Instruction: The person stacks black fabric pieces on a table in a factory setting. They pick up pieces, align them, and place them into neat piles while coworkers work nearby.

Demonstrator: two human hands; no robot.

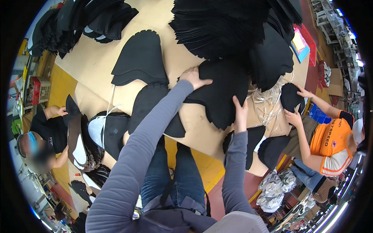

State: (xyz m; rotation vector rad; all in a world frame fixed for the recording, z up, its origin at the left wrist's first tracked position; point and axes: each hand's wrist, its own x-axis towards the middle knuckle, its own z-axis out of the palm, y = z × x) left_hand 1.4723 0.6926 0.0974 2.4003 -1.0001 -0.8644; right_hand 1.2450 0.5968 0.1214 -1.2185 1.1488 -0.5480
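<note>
A stack of black cut panels [221,91] with notched edges lies in front of me on the table. My left hand [195,79] is closed over its left edge, thumb on top. At the lower right edge my right hand [241,112] grips the same stack, the thumb along the border and the fingers partly hidden. Just left of it are another black panel stack [140,56] and a further one [149,103], partly under my left forearm. A tall fanned heap of black panels [221,27] rises beyond my hands.
Brown paper [198,120] covers the table. Clear plastic strips [264,105] lie to the right. A co-worker in orange [330,136] handles a black piece [291,97]; another person [44,136] at left holds dark panels [75,124]. More black stacks [85,19] stand far left.
</note>
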